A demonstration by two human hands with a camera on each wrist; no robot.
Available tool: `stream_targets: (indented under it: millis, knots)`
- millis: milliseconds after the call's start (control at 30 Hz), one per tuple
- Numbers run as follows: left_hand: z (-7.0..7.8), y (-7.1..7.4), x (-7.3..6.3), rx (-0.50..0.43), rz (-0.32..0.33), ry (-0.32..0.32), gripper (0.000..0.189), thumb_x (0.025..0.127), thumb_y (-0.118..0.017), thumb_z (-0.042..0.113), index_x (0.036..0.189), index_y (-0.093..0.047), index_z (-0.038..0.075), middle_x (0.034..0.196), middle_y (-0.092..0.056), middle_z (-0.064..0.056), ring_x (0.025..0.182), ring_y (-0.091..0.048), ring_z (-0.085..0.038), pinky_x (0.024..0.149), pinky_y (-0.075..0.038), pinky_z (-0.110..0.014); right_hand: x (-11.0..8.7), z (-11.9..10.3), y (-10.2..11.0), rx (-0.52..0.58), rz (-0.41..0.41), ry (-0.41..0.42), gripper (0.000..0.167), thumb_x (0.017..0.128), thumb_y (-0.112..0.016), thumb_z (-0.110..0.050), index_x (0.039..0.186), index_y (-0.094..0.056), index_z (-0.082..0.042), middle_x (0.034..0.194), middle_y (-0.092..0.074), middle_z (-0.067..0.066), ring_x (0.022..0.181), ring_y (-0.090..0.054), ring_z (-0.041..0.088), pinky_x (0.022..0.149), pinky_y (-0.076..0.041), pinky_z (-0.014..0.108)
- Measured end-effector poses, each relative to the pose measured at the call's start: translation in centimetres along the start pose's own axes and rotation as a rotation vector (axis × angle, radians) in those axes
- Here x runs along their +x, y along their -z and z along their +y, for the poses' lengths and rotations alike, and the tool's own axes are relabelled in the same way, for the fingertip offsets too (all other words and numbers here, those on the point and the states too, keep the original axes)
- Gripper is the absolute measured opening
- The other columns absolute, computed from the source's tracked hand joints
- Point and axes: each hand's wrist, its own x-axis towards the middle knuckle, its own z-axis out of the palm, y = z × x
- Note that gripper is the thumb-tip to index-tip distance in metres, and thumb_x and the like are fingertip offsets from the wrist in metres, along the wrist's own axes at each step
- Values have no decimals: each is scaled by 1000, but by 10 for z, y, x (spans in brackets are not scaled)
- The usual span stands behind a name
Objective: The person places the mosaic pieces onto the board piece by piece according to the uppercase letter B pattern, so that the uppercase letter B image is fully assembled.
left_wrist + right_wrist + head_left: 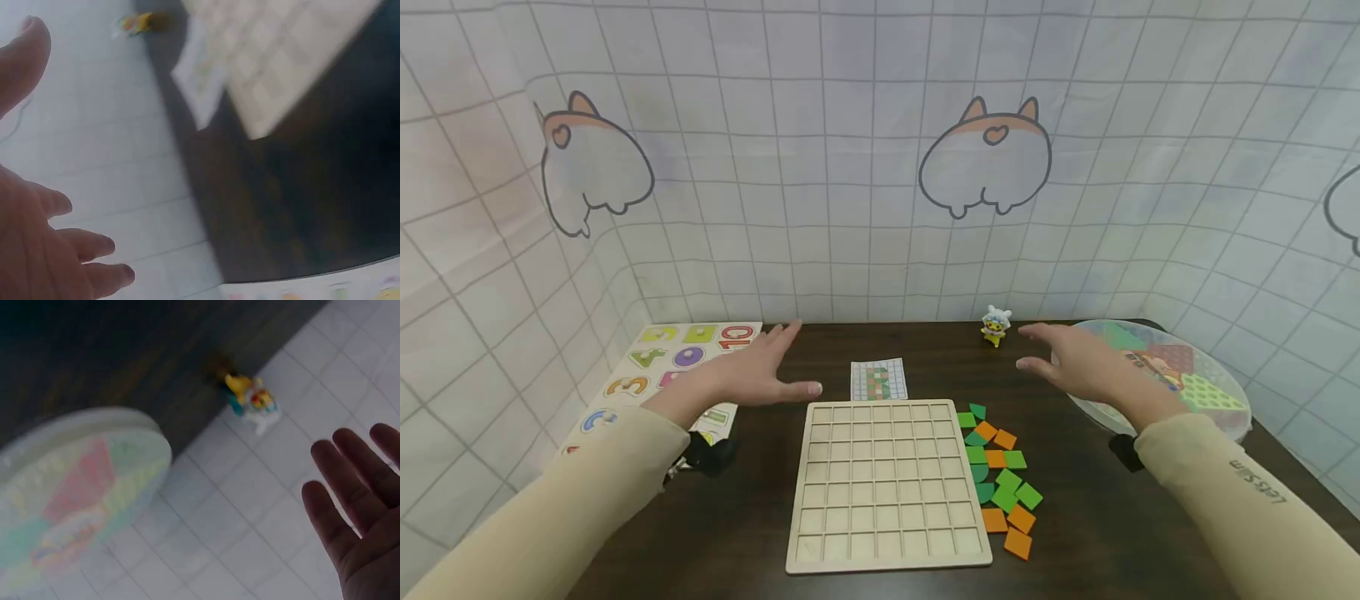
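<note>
My left hand (751, 367) hovers over the left side of the dark table with fingers extended and thumb spread, holding nothing. On the right, my right hand (1078, 362) is likewise raised, its fingers straight and apart from anything. Between them lies a square wooden grid board (887, 487) with bare cells. Green and orange tiles (1006, 479), some square and some with a curved edge, lie in a loose cluster along its right side. Just behind the board is a small pattern card (878, 381) printed with a coloured grid design. In the left wrist view the palm and spread fingers (94, 247) show bare.
A number puzzle board (688, 357) lies at the left, partly behind the left arm. At the right sits a round translucent case (1213, 392) with coloured sections. A small yellow and white figurine (996, 325) stands near the back edge, before a checked curtain (865, 250).
</note>
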Motion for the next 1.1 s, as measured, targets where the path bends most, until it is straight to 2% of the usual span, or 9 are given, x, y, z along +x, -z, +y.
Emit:
stream_targets:
  millis: [133, 233, 400, 700, 900, 1100]
  knots:
    - [-7, -34, -11, 4, -49, -9, 114, 90, -69, 61, 164, -8, 1, 167, -11, -34, 152, -11, -59, 118, -22, -70, -5, 3, -31, 56, -46, 40, 48, 101, -66, -26, 137, -59, 5, 131, -66, 26, 119, -64, 43, 98, -52, 57]
    - [-11, -58, -18, 12, -83, -7, 115, 86, -75, 57, 164, -12, 2, 166, -15, -33, 152, -16, -57, 116, -25, -71, -8, 5, -50, 96, -102, 40, 41, 99, -68, -23, 129, -65, 5, 119, -72, 19, 106, -70, 34, 91, -56, 50]
    - [-15, -83, -27, 21, -141, 9, 119, 80, -81, 58, 163, -15, 3, 166, -19, -32, 151, -21, -57, 113, -26, -75, -8, 8, -71, 169, -208, -1, 32, 97, -72, -22, 120, -70, 1, 103, -75, 6, 90, -69, 18, 82, -59, 41]
    - [-21, -100, -33, 55, -174, 15, 129, 71, -85, 64, 163, -18, 4, 167, -16, -31, 154, -16, -53, 114, -25, -74, -3, 9, -85, 207, -241, -21, 23, 94, -76, -28, 103, -74, -7, 92, -72, -2, 78, -61, 10, 73, -56, 35]
    - [-22, -102, -34, 57, -178, 17, 129, 71, -85, 65, 163, -18, 3, 168, -14, -30, 155, -14, -52, 115, -23, -74, 0, 9, -88, 188, -263, -58, 21, 92, -78, -26, 100, -72, -8, 89, -69, -1, 74, -58, 11, 70, -54, 33]
    - [-22, -102, -34, 54, -177, 15, 129, 72, -85, 65, 163, -17, 4, 168, -13, -30, 155, -13, -52, 115, -22, -75, 2, 10, -88, 171, -248, -18, 10, 93, -77, -19, 98, -73, -10, 88, -67, -2, 75, -58, 10, 71, -54, 31]
